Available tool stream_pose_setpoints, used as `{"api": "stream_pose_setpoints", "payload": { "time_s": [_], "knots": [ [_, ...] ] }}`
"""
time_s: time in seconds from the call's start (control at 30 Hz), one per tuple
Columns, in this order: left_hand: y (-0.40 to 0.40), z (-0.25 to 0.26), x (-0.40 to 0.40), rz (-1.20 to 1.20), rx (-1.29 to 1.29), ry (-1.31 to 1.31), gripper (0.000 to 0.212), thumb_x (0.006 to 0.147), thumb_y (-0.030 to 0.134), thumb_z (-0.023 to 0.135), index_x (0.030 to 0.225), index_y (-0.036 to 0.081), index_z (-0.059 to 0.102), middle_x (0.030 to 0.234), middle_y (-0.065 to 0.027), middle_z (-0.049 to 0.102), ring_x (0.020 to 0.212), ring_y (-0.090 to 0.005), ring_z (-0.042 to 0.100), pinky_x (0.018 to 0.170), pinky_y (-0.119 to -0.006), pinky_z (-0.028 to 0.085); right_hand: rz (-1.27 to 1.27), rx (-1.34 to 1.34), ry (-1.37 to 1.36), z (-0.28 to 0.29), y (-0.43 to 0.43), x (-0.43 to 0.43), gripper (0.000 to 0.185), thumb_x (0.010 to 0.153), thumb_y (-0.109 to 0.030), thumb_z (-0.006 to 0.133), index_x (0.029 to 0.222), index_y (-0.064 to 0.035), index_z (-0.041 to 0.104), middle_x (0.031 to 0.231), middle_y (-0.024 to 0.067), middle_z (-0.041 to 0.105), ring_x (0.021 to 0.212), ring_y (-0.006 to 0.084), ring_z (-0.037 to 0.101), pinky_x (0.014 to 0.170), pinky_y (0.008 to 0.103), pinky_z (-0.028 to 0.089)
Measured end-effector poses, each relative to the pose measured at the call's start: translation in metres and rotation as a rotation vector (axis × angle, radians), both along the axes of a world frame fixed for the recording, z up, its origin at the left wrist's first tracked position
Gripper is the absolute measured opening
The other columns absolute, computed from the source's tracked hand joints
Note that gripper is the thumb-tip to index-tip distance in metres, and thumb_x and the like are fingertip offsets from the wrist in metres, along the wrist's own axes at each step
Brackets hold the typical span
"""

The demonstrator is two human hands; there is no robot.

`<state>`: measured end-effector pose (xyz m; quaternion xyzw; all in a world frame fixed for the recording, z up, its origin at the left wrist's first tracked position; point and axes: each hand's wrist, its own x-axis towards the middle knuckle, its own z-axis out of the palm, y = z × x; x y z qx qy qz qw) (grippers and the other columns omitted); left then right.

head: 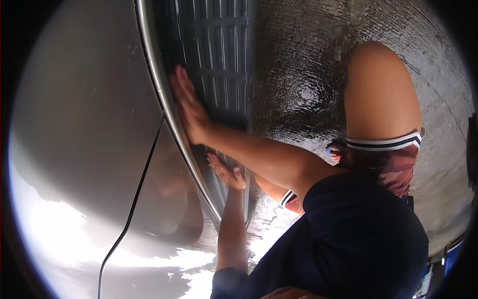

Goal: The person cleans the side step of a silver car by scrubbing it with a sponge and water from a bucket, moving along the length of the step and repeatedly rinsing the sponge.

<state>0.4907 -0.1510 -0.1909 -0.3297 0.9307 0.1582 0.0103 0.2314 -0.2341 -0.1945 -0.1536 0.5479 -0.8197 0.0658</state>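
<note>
Beside the lower edge of a glossy vehicle body panel (89,112) runs a curved bright metal trim strip (160,89). My right hand (190,106), slightly blurred, is flat with extended fingers close along this trim, above a dark ribbed running board (220,48). Whether its palm touches the panel, I cannot tell. Nearer the lower middle, my left hand (226,173) is over the same running board with its fingers stretched out and its thumb apart. Nothing shows in either hand, though the palm of the right one is hidden.
Wet, textured concrete floor (298,67) lies to the right of the running board. My bent knee (381,86) and camouflage shorts (397,164) are at the right; my other knee is behind my right forearm. A dark seam (140,181) crosses the reflective panel.
</note>
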Motion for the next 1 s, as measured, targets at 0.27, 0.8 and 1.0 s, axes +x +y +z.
{"api": "stream_pose_setpoints", "payload": {
  "time_s": [0.27, 0.8, 1.0],
  "knots": [
    [0.002, 0.016, -0.005, 0.002, -0.039, 0.013, 0.096, 0.105, 0.063, 0.035, 0.164, -0.010, 0.015, 0.171, -0.0329, 0.017, 0.160, -0.0496, 0.014, 0.129, -0.059, 0.007, -0.107, -0.019, -0.048, 0.036, -0.012, -0.087, 0.065, 0.099, 0.005, 0.053, 0.162, -0.0043, 0.038, 0.171, 0.0220, 0.027, 0.161, 0.0373, 0.019, 0.131, 0.0473, 0.021],
    [-0.011, -0.001, 0.001, -0.026, -0.009, 0.020, 0.097, 0.104, 0.065, 0.038, 0.166, -0.005, 0.012, 0.172, -0.0312, 0.016, 0.160, -0.0484, 0.015, 0.128, -0.059, 0.010, 0.016, -0.035, -0.003, -0.001, -0.015, -0.025, 0.090, 0.091, 0.011, 0.062, 0.168, -0.0023, 0.019, 0.174, 0.0271, 0.007, 0.161, 0.0456, 0.011, 0.131, 0.0535, 0.017],
    [-0.016, 0.013, -0.062, 0.080, 0.009, 0.079, 0.090, 0.105, 0.060, 0.041, 0.162, -0.007, 0.023, 0.168, -0.0313, 0.023, 0.154, -0.0479, 0.025, 0.124, -0.059, 0.018, -0.030, -0.013, -0.060, 0.015, -0.032, -0.057, 0.084, 0.096, 0.006, 0.060, 0.168, -0.0025, 0.017, 0.175, 0.0250, 0.008, 0.162, 0.0420, 0.008, 0.131, 0.0517, 0.018]
  ]
}}
